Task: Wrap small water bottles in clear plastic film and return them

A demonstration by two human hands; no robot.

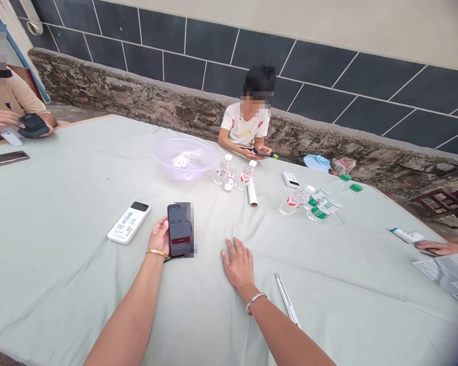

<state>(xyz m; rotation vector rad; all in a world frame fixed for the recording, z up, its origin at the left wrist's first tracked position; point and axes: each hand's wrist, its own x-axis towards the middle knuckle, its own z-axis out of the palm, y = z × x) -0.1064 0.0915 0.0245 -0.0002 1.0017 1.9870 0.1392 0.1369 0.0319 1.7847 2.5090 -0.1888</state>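
Observation:
My left hand (160,235) is closed around the left edge of a smartphone (180,231), whose dark screen shows timer digits and a red bar. The phone is tilted up toward me, just over the cloth. Palm down, my right hand (238,262) lies flat on the pale green tablecloth (206,315) with its fingers spread and nothing in it. A slim silver utility knife (287,300) lies beside my right forearm, partly hidden by it. To the left of the phone rests a white power bank (130,223) with blue print and a dark end.
A translucent purple basin (162,162) holds white plastic. Clear bottles (245,177), a white roll (252,194), cups with green labels (322,208) and another white power bank (290,180) stand or lie beyond. People sit around the table; a co-worker's hand (438,247) touches papers at right.

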